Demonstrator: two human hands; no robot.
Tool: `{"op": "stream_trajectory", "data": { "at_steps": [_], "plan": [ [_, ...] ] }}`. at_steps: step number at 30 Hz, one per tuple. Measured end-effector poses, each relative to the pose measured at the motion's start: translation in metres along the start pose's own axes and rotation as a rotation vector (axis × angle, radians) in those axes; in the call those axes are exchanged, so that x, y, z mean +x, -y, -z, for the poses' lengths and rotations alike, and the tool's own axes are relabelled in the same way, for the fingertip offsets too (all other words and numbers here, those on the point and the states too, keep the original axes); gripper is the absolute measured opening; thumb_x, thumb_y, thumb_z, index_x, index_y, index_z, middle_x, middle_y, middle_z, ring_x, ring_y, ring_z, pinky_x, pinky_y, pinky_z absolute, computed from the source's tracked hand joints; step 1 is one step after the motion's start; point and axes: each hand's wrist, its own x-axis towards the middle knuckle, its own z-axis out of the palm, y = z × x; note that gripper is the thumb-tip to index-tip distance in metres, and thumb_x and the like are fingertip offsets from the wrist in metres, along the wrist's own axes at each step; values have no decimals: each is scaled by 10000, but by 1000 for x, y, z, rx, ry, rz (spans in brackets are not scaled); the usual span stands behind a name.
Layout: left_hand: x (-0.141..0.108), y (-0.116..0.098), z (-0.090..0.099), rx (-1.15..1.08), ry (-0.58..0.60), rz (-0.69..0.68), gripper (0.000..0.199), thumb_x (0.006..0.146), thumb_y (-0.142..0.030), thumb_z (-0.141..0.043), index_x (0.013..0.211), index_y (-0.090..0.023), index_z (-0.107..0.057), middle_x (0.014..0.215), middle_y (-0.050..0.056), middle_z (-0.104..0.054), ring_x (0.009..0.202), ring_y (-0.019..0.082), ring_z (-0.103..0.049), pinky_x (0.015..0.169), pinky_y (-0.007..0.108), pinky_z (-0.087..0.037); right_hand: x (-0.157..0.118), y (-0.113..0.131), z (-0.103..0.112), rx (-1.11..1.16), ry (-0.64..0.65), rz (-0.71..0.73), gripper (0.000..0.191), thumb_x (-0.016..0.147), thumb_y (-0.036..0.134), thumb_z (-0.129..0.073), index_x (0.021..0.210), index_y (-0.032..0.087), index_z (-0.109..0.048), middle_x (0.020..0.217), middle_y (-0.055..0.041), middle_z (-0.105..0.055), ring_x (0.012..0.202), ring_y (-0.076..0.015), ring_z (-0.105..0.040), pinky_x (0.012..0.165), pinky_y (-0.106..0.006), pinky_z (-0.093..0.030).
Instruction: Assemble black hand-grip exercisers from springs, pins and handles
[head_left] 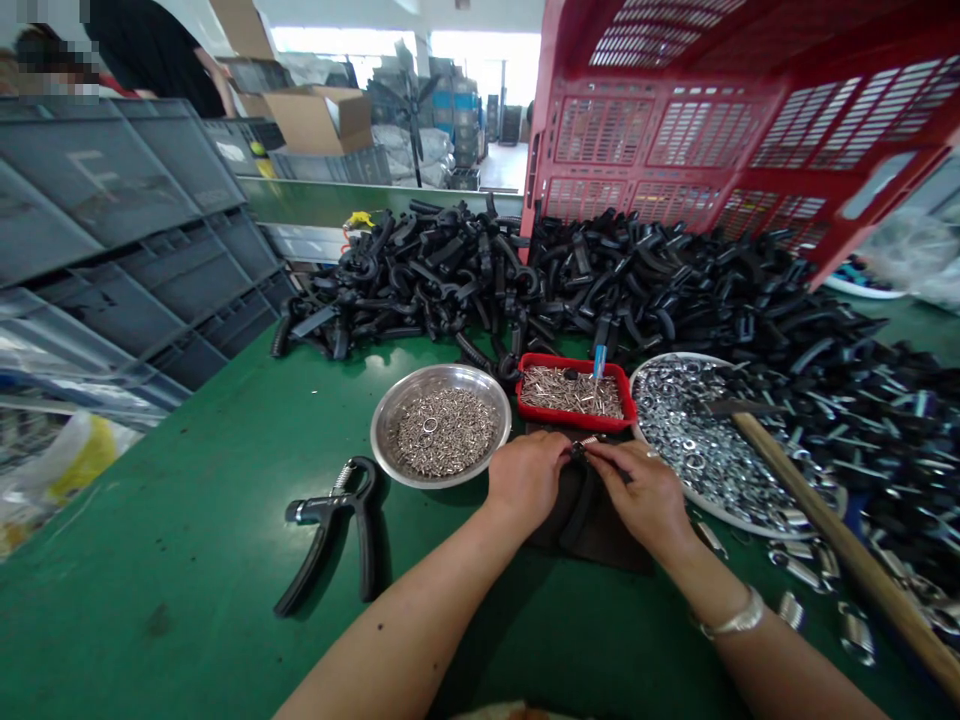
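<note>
A black plastic handle piece (579, 455), judged light and stiff and best taken by its thick body, is pinched between the left hand (527, 478) and the right hand (637, 490), both nearly closed, just below the red tray (574, 362), over a dark cloth pad (592, 530). A small steel coil (589, 440) shows at its tip. A steel bowl (382, 430) of small rings and a spring hand exerciser (330, 530) are left of the tray; a round dish (667, 358) of washers is right of it.
</note>
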Motion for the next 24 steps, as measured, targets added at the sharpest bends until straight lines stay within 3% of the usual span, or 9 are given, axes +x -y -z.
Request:
{"op": "stream_trajectory", "data": {
  "at_steps": [11,18,24],
  "plan": [
    [0,5,-2,22,17,4,187,859,-309,-443,954,-237,-588,873,20,-624,811,169,-576,689,273,-416,3,12,0,-323,72,151,221,839,204,-445,889,157,-655,742,-79,-645,729,-196,-555,658,-301,-421],
    [-1,2,-1,83,-23,52,177,850,-322,-453,888,-247,-609,884,6,-574,747,142,-555,619,239,-415,8,27,3,-511,156,311,217,800,83,-435,853,127,-641,718,-81,-633,728,-201,-526,681,-315,-382],
    [-1,7,1,50,28,-16,199,860,-293,-430,903,-239,-617,868,8,-588,781,148,-567,663,248,-437,11,31,5,-560,206,411,202,775,47,-453,824,119,-636,698,-76,-616,705,-201,-512,658,-306,-381]
  ]
}}
